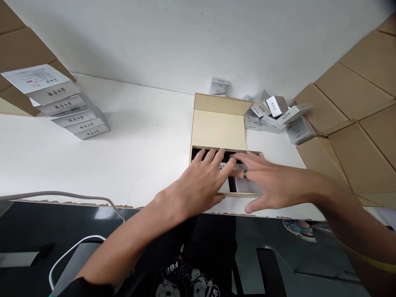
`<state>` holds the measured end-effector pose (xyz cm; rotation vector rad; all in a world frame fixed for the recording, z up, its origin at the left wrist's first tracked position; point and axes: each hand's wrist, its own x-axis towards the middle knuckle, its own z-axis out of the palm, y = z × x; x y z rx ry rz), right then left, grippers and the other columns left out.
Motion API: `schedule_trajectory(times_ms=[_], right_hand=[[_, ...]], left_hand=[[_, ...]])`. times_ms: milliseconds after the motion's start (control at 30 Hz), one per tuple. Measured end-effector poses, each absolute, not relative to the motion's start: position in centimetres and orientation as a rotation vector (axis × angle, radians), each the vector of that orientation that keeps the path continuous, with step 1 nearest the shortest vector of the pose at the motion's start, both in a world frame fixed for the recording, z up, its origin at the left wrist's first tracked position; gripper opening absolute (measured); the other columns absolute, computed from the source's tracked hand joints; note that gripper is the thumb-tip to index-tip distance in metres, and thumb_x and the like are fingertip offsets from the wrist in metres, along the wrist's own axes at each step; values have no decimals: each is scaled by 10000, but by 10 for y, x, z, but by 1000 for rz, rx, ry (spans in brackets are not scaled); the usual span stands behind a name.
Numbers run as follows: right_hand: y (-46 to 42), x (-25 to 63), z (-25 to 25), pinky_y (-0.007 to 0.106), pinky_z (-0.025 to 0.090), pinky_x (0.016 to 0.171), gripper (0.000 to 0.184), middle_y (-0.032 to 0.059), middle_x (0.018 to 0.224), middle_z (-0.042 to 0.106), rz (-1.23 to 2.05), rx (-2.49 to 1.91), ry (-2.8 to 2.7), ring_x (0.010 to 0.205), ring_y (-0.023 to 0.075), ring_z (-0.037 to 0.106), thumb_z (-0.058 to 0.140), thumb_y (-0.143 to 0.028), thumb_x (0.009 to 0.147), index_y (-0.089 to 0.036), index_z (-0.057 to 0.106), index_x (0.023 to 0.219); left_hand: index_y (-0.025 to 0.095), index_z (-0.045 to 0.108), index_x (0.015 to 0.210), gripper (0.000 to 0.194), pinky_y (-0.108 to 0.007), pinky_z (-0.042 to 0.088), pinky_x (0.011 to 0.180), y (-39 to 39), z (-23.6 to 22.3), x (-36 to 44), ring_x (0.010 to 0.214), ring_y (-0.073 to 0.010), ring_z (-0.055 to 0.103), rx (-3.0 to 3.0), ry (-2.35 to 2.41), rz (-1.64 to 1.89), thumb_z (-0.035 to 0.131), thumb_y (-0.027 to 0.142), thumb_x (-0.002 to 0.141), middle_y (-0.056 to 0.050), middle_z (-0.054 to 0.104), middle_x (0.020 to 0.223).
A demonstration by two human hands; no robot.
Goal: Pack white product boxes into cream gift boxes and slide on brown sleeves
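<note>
A cream gift box (219,130) lies with its lid raised at the table's front edge. Black lining shows inside it, along with a pale small box (247,186) in the right half. Another pale box (225,187) in the left half is mostly covered by fingers. My left hand (202,179) rests over the left half, fingers spread and thumb by the front wall. Above the right half is my right hand (269,181), slightly blurred, fingers stretched out and a dark ring on one. Neither hand visibly grips anything.
Stacked silver-white boxes (78,111) stand at the left. More small boxes (269,111) are piled loosely at the back right, one box (219,86) behind the lid. Large brown cartons (355,95) flank the white table (139,144). A cable (62,194) runs along its front left edge.
</note>
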<state>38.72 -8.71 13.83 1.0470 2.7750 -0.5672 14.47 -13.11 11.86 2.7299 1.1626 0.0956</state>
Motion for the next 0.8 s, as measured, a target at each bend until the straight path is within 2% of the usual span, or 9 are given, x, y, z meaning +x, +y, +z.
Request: schedule_trajectory(times_ms=[100,167,200,267,333,467,533,633,800], right_hand=[[-52,394,163,512,510,1039,616,87,1541,510,-683,1161,2968,1361,347,536,731,-664,812,-285,688,1295],[-15,383,168,503,428,1083,587,115,1491,561,-584,1464,3014,1350,320,541,479,-624,967,-179,681,1293],[6,374,166,488,391,1068,658,121,1483,558,-352,1693,2961,1360,325,520,313,-570,1008,-101,665,1304],[47,352,156,525,321,1165,539,196,1551,457,-165,1841,2834,1442,372,424,534,-402,993,-31,582,1382],[79,332,143,551,316,1201,625,233,1553,434,-90,1867,2712,1462,375,400,724,-275,906,-22,510,1437],[105,317,131,500,518,1046,411,115,1320,627,-13,1820,2488,1203,253,618,673,-393,972,-153,614,1301],[100,320,138,451,549,965,362,85,1208,661,44,1786,2409,1077,216,650,612,-450,1005,-162,642,1222],[75,334,158,390,508,850,299,105,1065,686,167,1692,2378,947,220,647,496,-362,1047,-145,666,1163],[8,366,187,354,400,716,383,98,815,679,484,1464,2489,766,237,612,342,-300,1074,-149,689,1133]], left_hand=[[136,480,1358,395,-501,416,1212,-168,111,123,1441,-319,456,2757,1064,623,606,287,1015,-184,518,1515],[216,512,1246,258,-464,467,1184,-190,102,114,1357,-255,542,2669,995,882,594,212,1001,-108,624,1401],[247,512,1209,266,-467,498,1154,-198,96,111,1308,-243,579,2610,994,986,610,176,973,-87,653,1349],[280,506,1180,324,-488,564,1058,-209,82,110,1229,-251,622,2473,1056,1170,630,133,919,-85,665,1291],[285,505,1184,349,-501,610,957,-214,66,112,1201,-278,629,2325,1174,1312,635,134,897,-121,642,1289],[263,497,1233,335,-525,625,924,-211,40,114,1243,-307,608,2112,1381,1473,597,145,936,-166,600,1315],[221,504,1225,310,-501,613,962,-210,34,114,1260,-289,603,2063,1418,1564,580,96,952,-169,598,1303],[159,509,1199,291,-451,570,1032,-208,31,114,1300,-264,576,2024,1397,1645,587,36,946,-183,580,1315],[135,491,1204,328,-449,526,1056,-201,29,115,1334,-276,537,2032,1328,1645,629,46,920,-207,547,1342]])
